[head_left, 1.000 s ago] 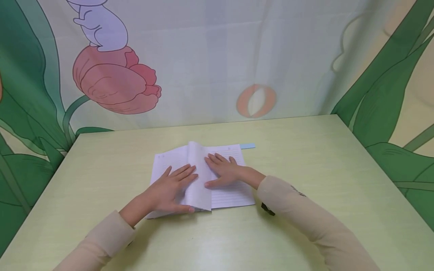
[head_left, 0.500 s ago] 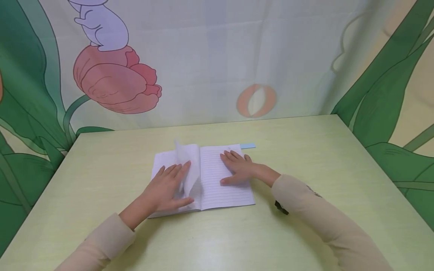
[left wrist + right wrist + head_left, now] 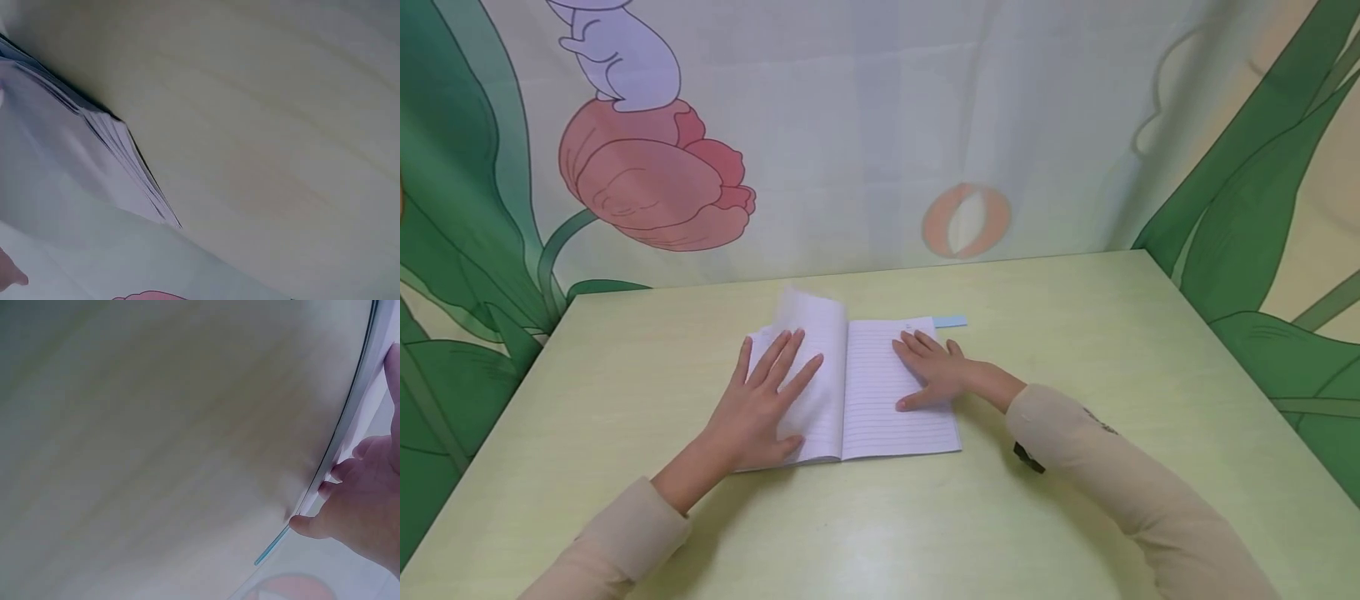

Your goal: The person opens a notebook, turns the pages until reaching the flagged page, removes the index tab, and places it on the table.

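A lined notebook [image 3: 880, 433] lies spread on the table in the head view. My left hand [image 3: 760, 408] rests with fingers spread on the left side, over a page [image 3: 820, 321] whose top edge stands up behind the fingers. On the right-hand page lies my right hand [image 3: 934, 369], its fingers extended toward the top. A light blue strip [image 3: 951, 321] sticks out past the notebook's upper right corner. In the left wrist view, the layered page edges [image 3: 119, 140] fan slightly at a corner. The right wrist view shows the right hand [image 3: 362, 500] along the notebook's edge.
The pale wood-look table [image 3: 1075, 333] extends around the notebook on all sides. Behind it hangs a cloth [image 3: 835, 167] printed with a flower, leaves and an animal figure. A small black object [image 3: 1028, 458] shows under the right sleeve cuff.
A page that stood over the middle has swung to the left side under my left hand. My right hand has slid right across the right-hand page, and my left fingers have spread.
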{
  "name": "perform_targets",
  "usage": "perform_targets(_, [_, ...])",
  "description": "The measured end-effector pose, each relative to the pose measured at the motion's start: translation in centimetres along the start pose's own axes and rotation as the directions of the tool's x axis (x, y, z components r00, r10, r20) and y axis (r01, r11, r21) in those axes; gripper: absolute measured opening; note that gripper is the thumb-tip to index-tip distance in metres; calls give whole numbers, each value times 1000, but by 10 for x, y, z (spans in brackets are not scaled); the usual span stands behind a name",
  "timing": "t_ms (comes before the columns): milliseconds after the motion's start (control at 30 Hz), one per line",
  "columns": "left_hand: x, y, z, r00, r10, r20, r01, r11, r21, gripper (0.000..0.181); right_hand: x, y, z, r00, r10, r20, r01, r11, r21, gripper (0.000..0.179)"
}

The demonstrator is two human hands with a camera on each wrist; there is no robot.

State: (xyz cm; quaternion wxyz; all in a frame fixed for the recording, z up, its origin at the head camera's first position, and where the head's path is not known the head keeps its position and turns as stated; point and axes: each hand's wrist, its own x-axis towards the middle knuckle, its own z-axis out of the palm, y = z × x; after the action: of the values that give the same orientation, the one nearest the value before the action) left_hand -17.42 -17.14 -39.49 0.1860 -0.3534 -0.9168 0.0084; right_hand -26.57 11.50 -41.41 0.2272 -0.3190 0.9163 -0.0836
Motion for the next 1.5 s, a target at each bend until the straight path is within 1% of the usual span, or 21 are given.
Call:
perform_targets(67, [-1, -1, 0, 998, 13, 60, -13, 1000, 12, 97, 1, 0, -1, 1000, -3, -3, 3, 1000, -4, 99])
perform_targets(133, [-2, -1, 0, 991, 8, 134, -8, 1000, -2, 90, 1, 0, -1, 1000, -4, -3, 4, 1000, -8, 99])
perform_targets(200, [-3, -1, 0, 975, -17, 221, 27, 999, -40, 82, 1, 1, -1, 1000, -6, -1, 6, 1000, -10, 99])
perform_targets(233, [-3, -1, 0, 964, -33, 265, 52, 997, -65, 78, 1, 1, -1, 1000, -7, -1, 7, 1000, -12, 100])
perform_targets(300, [-4, -1, 0, 932, -70, 355, 119, 986, -119, 73, 1, 4, -2, 1000, -4, 2, 4, 1000, -17, 101])
perform_targets(400, [-7, -3, 0, 870, -120, 479, 234, 955, -185, 70, -2, 9, -3, 1000, 9, 6, -9, 1000, -25, 102])
perform_targets(467, [-10, -5, 0, 833, -140, 534, 289, 935, -206, 70, -4, 13, -5, 1000, 20, 6, -19, 1000, -21, 103])
perform_targets(500, [-11, -6, 0, 820, -147, 553, 310, 927, -212, 70, -6, 14, -6, 1000, 26, 5, -26, 1000, -16, 103])
perform_targets(567, [-13, -7, -1, 803, -158, 575, 330, 921, -208, 69, -8, 18, -8, 999, 34, 1, -34, 999, -4, 104])
perform_targets(633, [-14, -9, -1, 806, -157, 570, 317, 928, -194, 67, -10, 21, -10, 999, 45, -2, -45, 999, -1, 104])
perform_targets(733, [-13, -10, -1, 823, -150, 548, 290, 940, -179, 62, -9, 25, -12, 998, 59, -15, -59, 998, 3, 104])
perform_targets(800, [-12, -11, 0, 838, -142, 527, 269, 948, -172, 61, -7, 27, -13, 997, 70, -25, -69, 998, 6, 104])
perform_targets(900, [-12, -13, 2, 852, -154, 501, 268, 949, -164, 66, -4, 30, -14, 996, 86, -31, -85, 996, 17, 105])
perform_targets(933, [-13, -13, 4, 852, -163, 498, 279, 945, -168, 69, -3, 30, -14, 995, 92, -30, -92, 996, 17, 106])
perform_targets(1000, [-14, -16, 7, 835, -196, 515, 328, 927, -179, 80, -2, 31, -13, 994, 101, -27, -101, 995, 18, 107])
perform_targets(1033, [-15, -18, 8, 823, -208, 529, 350, 919, -182, 85, -1, 31, -13, 994, 105, -25, -105, 994, 19, 108])
perform_targets(1100, [-17, -22, 10, 794, -227, 565, 395, 898, -194, 94, -1, 31, -13, 994, 105, -28, -105, 994, 27, 108])
perform_targets(1133, [-17, -23, 10, 775, -234, 587, 419, 886, -200, 97, -1, 31, -13, 994, 104, -30, -103, 994, 30, 108])
perform_targets(1167, [-18, -25, 10, 760, -237, 605, 434, 878, -201, 100, -1, 31, -13, 994, 100, -32, -99, 995, 34, 108])
perform_targets(1333, [-17, -27, 8, 727, -226, 648, 458, 863, -214, 104, -1, 28, -14, 996, 86, -32, -84, 996, 42, 107])
perform_targets(1500, [-16, -28, 6, 728, -212, 652, 450, 865, -221, 105, -1, 25, -16, 997, 75, -37, -73, 997, 36, 105])
